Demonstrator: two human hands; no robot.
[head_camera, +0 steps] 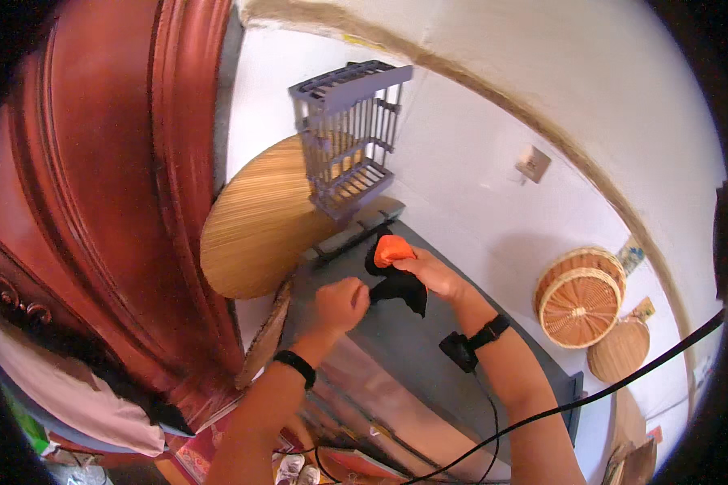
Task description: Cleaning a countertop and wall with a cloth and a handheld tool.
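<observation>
My right hand (437, 274) grips a bright orange piece of fabric (392, 250) between thumb and fingers. Black fabric (403, 290) hangs below it and also shows behind its left side; whether the two colours form one item I cannot tell. At the left end of the black fabric, my left hand (342, 303) is curled into a fist that pinches its edge. Both hands are above a dark grey flat top (394, 339) set along the white wall. A black band (296, 368) circles my left wrist. My right wrist wears a strap with a small black device (458, 351) wired to a cable.
Beyond my hands, a grey slatted rack (352, 139) stands against a round wooden board (261, 224). Tall red-brown carved furniture (109, 182) fills the left. Wicker baskets (579, 306) hang on the right wall, below a wall switch (532, 163). A black cable (582, 400) crosses my right arm.
</observation>
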